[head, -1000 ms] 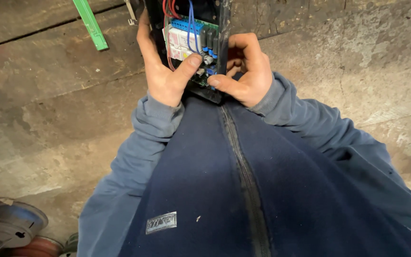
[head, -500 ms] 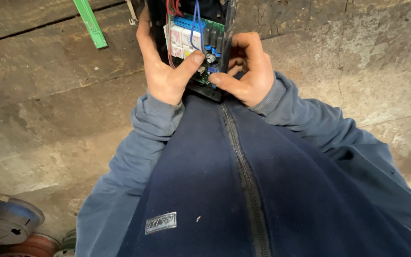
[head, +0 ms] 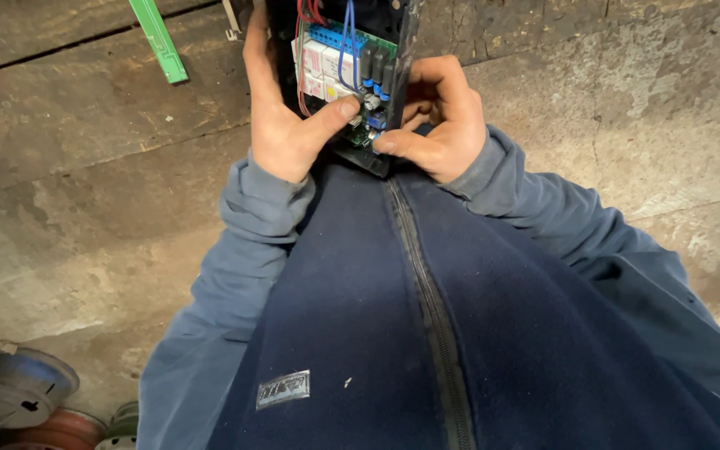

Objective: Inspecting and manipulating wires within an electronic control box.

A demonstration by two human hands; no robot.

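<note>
Hands at work on an open control unit, seen from my head camera. My left hand [head: 281,125] wraps the left side of the black housing [head: 393,50], fingers curled shut around its edge and thumb laid across the circuit board [head: 339,75], its tip pressing near the board's lower end. My right hand [head: 435,117] closes on the housing's right edge, fingers [head: 393,143] pinched together at the lower corner of the board, just beside the small blue parts [head: 374,121]; whether they grip a tool or a loose part I cannot tell. The unit is held upright against my chest, above the zip of my dark blue jacket [head: 427,317].

Step in hand, as I judge it: fine work on a component at the board's lower edge, one hand steadying, the other picking. Any next move there would call for a firm hold and small, careful fingertip pressure.

Materials: hard black plastic housing; green board carrying white box-shaped blocks, dark cylinders, a blue terminal strip; thin red and blue wires [head: 345,42] looping above. Below, rough stained floor [head: 85,167]; a flat green strip [head: 158,40] lies on it; round metal discs [head: 10,387] at lower left.
</note>
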